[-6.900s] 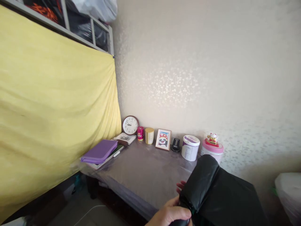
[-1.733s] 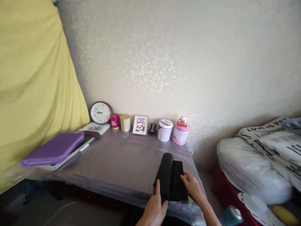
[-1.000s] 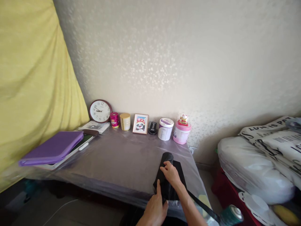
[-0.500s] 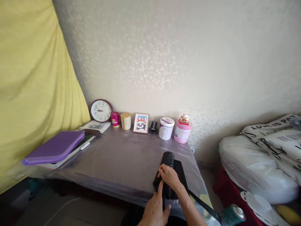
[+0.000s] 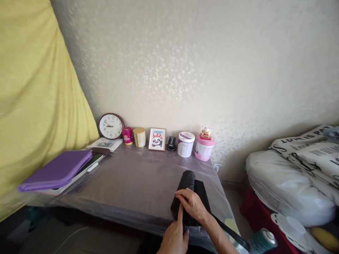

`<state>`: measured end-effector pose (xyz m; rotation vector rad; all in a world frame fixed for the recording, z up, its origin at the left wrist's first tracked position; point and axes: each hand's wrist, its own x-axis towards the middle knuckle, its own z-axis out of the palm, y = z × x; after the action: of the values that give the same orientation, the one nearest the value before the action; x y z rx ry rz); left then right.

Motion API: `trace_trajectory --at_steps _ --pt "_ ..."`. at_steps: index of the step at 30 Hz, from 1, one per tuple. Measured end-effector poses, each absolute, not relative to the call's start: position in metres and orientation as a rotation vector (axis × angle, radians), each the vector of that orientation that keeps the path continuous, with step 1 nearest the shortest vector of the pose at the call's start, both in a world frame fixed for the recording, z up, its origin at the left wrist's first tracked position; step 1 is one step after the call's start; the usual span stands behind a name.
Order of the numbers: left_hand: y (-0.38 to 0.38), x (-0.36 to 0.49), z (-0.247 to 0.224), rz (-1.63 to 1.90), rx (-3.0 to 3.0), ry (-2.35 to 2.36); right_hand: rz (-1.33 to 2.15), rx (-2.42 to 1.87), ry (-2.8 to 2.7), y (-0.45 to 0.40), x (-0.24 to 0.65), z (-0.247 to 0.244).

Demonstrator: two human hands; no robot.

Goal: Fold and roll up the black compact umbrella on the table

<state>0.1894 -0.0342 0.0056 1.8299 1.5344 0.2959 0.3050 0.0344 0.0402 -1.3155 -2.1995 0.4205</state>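
A black folded or rolled bundle (image 5: pixel 186 179) of soft, slightly shiny material lies at the table's near right edge. A long black strap (image 5: pixel 229 231) trails from it to the right. My left hand (image 5: pixel 173 237) grips its near end, thumb on one side, index finger stretched forward along the top. My right hand (image 5: pixel 192 205) lies over the middle of the bundle, fingers bent and pressed together, their tips by the left index finger. The bundle's near part is partly hidden by both hands, so its exact kind cannot be told.
Along the wall stand a clock (image 5: pixel 111 126), a pink can (image 5: pixel 127 136), a yellow-lidded jar (image 5: pixel 139 137), a panda picture (image 5: pixel 157 139) and two tubs (image 5: pixel 185 145). A purple folder (image 5: pixel 57 170) lies left. A green spray can (image 5: pixel 263 240) and white bags (image 5: pixel 288 187) are right.
My right hand has shifted slightly nearer to me on the bundle, its fingers drawn closer together over the left index finger. The view has turned a little; the bundle stays in place.
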Motion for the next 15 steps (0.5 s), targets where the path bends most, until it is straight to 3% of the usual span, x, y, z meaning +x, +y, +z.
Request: trace_trajectory --at_steps 5,15 --pt "-0.033 0.189 0.002 0.332 1.824 1.511 0.276 -1.132 -2.214 0.029 0.318 0.027" --pt "-0.029 0.187 0.004 0.249 1.757 1.536 0.185 -1.321 -2.251 0.108 0.331 0.010"
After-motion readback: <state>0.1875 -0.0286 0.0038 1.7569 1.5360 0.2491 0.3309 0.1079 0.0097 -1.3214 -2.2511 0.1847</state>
